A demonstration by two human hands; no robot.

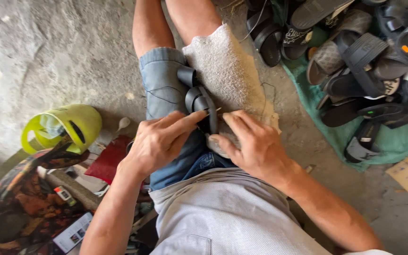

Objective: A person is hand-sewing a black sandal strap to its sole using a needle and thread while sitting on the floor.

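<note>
We look down on a seated person's lap, and both hands meet over a black strap [199, 97] that lies on a pale towel [230, 75] spread across the right thigh. The left hand [159, 141] pinches the near end of the strap between thumb and stretched forefinger, the grip closed tight on it. The right hand [253, 144] is closed too, fingertips pressed in at the same spot; a thin thread [266, 97] loops away beyond it, so we judge it is nipping a needle (too small for us to make out).

The risks as we see them: the fingertips of both hands crowd the same point, so a slip of whatever the right hand drives could prick the left forefinger. The far end of the strap curls free and unheld, so a hard pull could twist it out of line. The loose thread could also snag on the towel's rough pile.

The strap's long axis runs away from the hands, up along the thigh towards the knees, its curled far end leaning slightly to the left hand's side.

Beyond the right hand, a heap of dark sandals [355, 61] lies on a green cloth [393, 141]; out past the left hand sits a yellow-green jug [79, 123].
</note>
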